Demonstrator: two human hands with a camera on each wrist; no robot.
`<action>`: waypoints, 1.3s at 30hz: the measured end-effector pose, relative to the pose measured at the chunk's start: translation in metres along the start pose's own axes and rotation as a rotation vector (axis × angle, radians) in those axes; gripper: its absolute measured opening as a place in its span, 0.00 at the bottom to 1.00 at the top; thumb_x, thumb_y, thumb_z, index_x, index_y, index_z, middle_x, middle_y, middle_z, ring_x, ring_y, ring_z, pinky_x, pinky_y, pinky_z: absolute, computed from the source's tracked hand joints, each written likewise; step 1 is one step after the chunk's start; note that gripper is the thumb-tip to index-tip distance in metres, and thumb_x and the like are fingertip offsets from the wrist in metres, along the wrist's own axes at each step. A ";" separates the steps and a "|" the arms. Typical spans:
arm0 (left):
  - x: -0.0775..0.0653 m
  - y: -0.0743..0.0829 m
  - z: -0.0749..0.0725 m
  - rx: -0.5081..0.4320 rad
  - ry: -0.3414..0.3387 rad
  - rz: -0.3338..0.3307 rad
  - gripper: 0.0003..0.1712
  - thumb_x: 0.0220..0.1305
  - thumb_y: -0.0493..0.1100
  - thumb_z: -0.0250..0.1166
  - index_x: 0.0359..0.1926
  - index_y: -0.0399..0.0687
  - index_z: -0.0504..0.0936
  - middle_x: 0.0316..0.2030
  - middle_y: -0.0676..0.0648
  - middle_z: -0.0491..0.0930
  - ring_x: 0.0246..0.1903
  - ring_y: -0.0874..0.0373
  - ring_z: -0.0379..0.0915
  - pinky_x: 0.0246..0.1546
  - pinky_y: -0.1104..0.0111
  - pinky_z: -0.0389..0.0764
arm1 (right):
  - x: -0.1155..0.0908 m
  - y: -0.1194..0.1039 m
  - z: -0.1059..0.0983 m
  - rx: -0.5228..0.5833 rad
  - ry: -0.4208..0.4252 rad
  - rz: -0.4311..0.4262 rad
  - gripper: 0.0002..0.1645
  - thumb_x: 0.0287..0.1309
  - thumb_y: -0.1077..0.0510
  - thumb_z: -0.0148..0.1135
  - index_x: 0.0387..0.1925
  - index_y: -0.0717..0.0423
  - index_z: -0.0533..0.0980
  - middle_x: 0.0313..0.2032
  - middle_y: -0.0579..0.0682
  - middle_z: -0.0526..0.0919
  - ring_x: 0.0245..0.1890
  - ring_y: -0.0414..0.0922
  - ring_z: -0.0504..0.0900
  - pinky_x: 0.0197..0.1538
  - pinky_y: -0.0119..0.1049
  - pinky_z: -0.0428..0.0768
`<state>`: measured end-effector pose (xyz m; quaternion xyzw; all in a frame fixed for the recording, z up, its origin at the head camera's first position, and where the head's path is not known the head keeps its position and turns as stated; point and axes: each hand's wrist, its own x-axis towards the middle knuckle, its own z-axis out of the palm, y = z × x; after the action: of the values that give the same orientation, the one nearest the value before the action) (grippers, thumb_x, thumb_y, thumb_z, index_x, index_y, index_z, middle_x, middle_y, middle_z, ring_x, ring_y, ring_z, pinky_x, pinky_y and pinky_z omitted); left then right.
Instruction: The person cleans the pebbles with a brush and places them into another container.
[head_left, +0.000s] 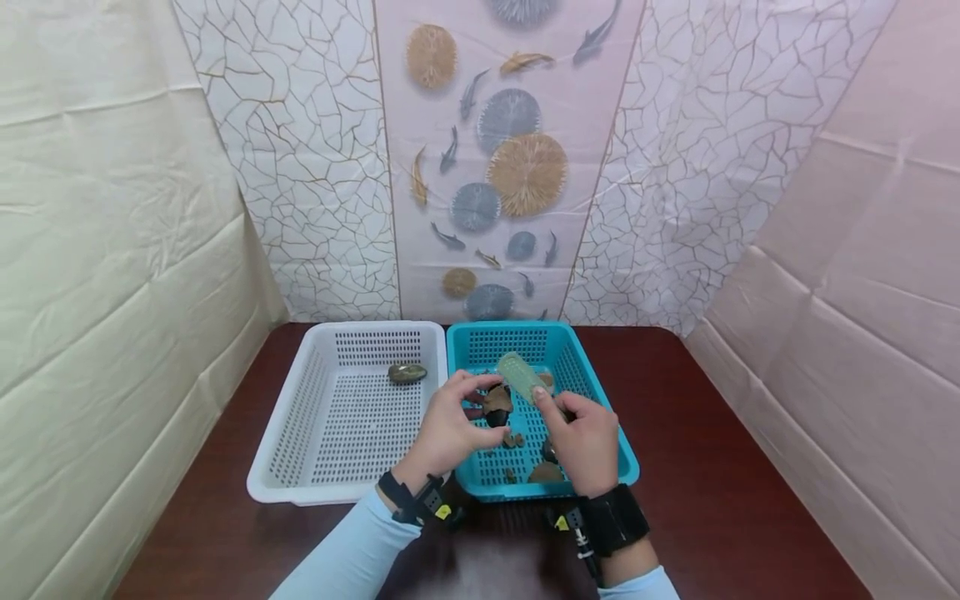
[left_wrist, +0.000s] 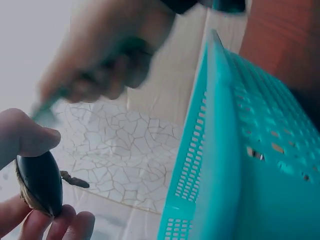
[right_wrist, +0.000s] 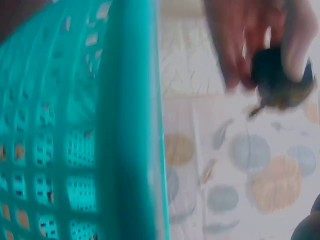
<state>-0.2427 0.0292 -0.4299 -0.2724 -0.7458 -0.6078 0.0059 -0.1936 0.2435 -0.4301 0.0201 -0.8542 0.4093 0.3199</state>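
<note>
My left hand (head_left: 444,427) holds a preserved egg (head_left: 497,416) between thumb and fingertips above the teal basket (head_left: 628,467). The egg's shell is smooth and black, with a brown mud crust over part of it; in the left wrist view, the bare dark side of the egg (left_wrist: 47,182) shows, with a bit of crust sticking out. My right hand (head_left: 588,440) grips a flat, pale-green tool (head_left: 521,375) with a rounded end, thumb along it. The tool's end is close to the egg; whether they touch cannot be told. Blur hides the tool's exact kind.
Brown crust pieces (head_left: 546,473) and a dark rounded thing (head_left: 549,451) lie in the teal basket. A white basket (head_left: 258,483) stands beside it on the left, holding one mottled dark egg (head_left: 407,373). Both rest on a dark red table (head_left: 720,467) before hanging cloths.
</note>
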 end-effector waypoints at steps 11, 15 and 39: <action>-0.002 0.007 0.000 0.115 0.048 -0.016 0.39 0.56 0.33 0.84 0.70 0.44 0.84 0.51 0.47 0.74 0.49 0.50 0.78 0.57 0.55 0.88 | -0.002 0.003 0.000 -0.022 -0.010 -0.026 0.35 0.76 0.43 0.71 0.13 0.44 0.68 0.12 0.41 0.63 0.14 0.43 0.65 0.19 0.40 0.62; -0.003 0.009 0.003 0.137 0.057 -0.038 0.40 0.54 0.32 0.84 0.69 0.44 0.84 0.50 0.47 0.74 0.50 0.50 0.78 0.56 0.54 0.88 | -0.001 0.003 -0.002 -0.106 -0.046 -0.011 0.36 0.76 0.38 0.69 0.13 0.44 0.67 0.12 0.40 0.63 0.14 0.42 0.64 0.19 0.40 0.60; 0.002 -0.005 0.004 0.228 0.097 -0.081 0.40 0.53 0.37 0.88 0.68 0.50 0.84 0.51 0.46 0.74 0.48 0.50 0.78 0.52 0.55 0.87 | -0.004 0.000 -0.013 -0.178 -0.006 -0.073 0.39 0.74 0.41 0.73 0.12 0.45 0.62 0.14 0.39 0.53 0.14 0.42 0.58 0.20 0.38 0.53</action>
<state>-0.2455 0.0328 -0.4345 -0.2098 -0.8194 -0.5312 0.0483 -0.1835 0.2521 -0.4257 0.0240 -0.8867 0.3199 0.3329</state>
